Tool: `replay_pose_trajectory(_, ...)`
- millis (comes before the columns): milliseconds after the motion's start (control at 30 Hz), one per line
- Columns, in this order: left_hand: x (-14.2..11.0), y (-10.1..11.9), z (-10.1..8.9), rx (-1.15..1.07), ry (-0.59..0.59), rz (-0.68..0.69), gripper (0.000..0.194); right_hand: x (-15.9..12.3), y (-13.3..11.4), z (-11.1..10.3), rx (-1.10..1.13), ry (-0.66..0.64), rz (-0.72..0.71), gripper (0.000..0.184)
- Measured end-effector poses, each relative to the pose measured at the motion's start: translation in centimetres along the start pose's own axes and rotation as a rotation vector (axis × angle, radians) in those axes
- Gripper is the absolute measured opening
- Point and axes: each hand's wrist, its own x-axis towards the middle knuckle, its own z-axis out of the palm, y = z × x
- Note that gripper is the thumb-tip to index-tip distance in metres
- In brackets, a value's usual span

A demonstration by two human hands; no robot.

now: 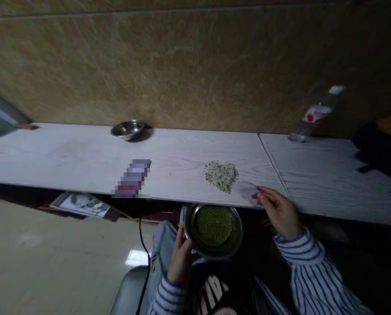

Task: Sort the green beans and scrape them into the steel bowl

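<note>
My left hand [181,256] grips the left rim of a steel bowl [239,238], which sits just below the table's front edge, over my lap. Small green beans, which look like mung beans [214,224], fill the bottom of it. My right hand [281,213] pinches a thin, clear plastic piece [247,191] at the table edge; its exact shape is hard to make out. Just left of that piece, a flat pile of white grains mixed with green beans [221,174] lies on the white table [179,170].
Against the wall stands a second steel bowl [128,130]. A blurred-out flat object [133,178] lies near the front edge. At the right is a clear bottle [316,114] with a white cap, beside a dark item [382,151]. Under the table a shelf holds a box [84,204].
</note>
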Motion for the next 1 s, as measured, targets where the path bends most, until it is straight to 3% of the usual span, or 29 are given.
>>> replay_pose_trajectory(200, 0.0, -1.2, 1.1, -0.039, -0.002, -0.009, 0.087, 2.1, 0.9, -1.1, 0.100, -0.017, -0.003, 0.057)
replay_pose_trajectory(500, -0.9, -0.5, 4.0, -0.037, -0.030, 0.015, 0.086, 8.1, 2.5, 0.0, 0.188, -0.062, -0.090, 0.051)
replay_pose_trajectory(800, 0.2, -1.9, 6.0, -0.151, -0.083, 0.108, 0.079, 8.6, 3.6, 0.3, 0.193, -0.018, -0.150, 0.047)
replay_pose_trajectory(900, 0.4, -2.4, 6.4, -0.171, -0.084, 0.121, 0.078, 8.1, 3.2, 0.4, 0.182, -0.093, -0.189, 0.043)
replay_pose_trajectory(1000, 0.4, -2.7, 6.5, -0.168, -0.083, 0.115, 0.075, 7.5, 2.4, 0.1, 0.114, -0.261, -0.240, 0.038)
